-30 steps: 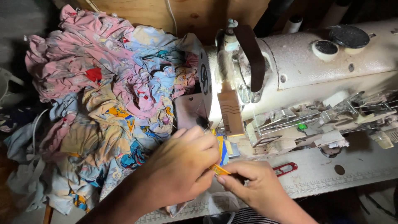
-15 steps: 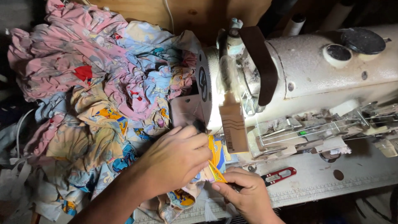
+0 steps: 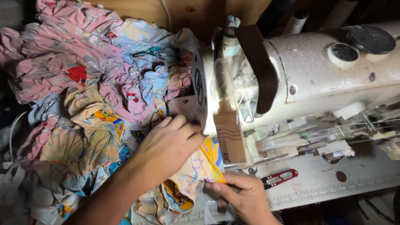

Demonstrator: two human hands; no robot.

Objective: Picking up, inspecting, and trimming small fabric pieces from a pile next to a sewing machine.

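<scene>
Both hands are down at the needle end of the sewing machine (image 3: 316,79), working one small piece of printed fabric (image 3: 196,175). Her or his left hand (image 3: 168,146) lies knuckles-up over the cloth, fingers curled and pressed against the face of the machine head, right where the lamp glare is brightest; whether those fingers actually pinch the cloth underneath, I cannot tell from where I stand. The right hand (image 3: 243,198) sits just below the machine head, thumb and fingers pinched shut on the near edge of the same piece, where a yellow and orange trim shows. So the fabric runs between the two hands, bunched, pale with blue and yellow cartoon print, lying on the machine bed directly under the head.

Just beside the right hand, on the bed of the machine, lies a pair of red-handled thread snips (image 3: 278,178), untouched. A tan card or label (image 3: 229,137) hangs down the front of the machine head, touching the cloth's far edge. A dark brown strap (image 3: 258,66) is draped over the top of the machine, and two round dark knobs (image 3: 358,43) sit farther along its arm. To the left of the machine, a big heap of crumpled printed garments (image 3: 87,91), pink, blue and yellow, is piled against a wooden board (image 3: 191,12) standing behind the machine.
</scene>
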